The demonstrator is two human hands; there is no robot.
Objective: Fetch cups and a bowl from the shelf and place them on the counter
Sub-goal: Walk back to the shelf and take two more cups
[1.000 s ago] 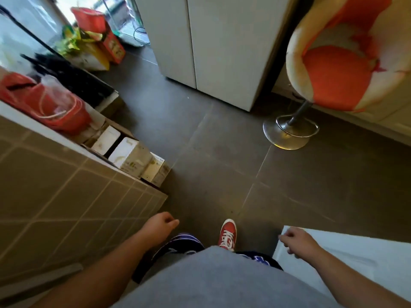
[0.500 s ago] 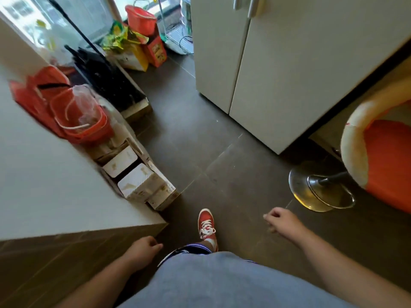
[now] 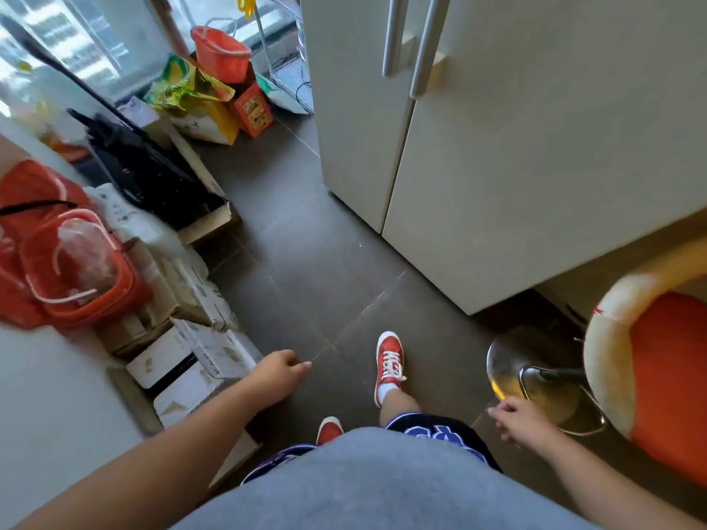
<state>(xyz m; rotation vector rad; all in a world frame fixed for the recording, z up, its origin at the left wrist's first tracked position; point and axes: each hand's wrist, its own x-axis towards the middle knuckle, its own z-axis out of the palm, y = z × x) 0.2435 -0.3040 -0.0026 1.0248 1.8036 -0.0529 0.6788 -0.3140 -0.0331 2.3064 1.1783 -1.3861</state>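
No cup, bowl or shelf shows in the head view. I look down at a dark tiled floor. My left hand [image 3: 277, 371] hangs at the lower middle with its fingers loosely curled and nothing in it. My right hand [image 3: 514, 418] hangs at the lower right, fingers half curled, also holding nothing. A pale counter [image 3: 49, 407] fills the lower left beside my left arm. My red shoes stand on the floor between my hands.
A tall white cabinet with two bar handles [image 3: 497, 154] stands ahead on the right. An orange and cream bar stool [image 3: 650, 361] with a chrome base is at the right. Red baskets [image 3: 72, 269], cardboard boxes [image 3: 191, 361] and bags line the left side.
The view has swung left and forward along the floor. The stool has slid to the right edge and the cabinet handles have come into sight. My left hand has swung forward; the right has dropped back.
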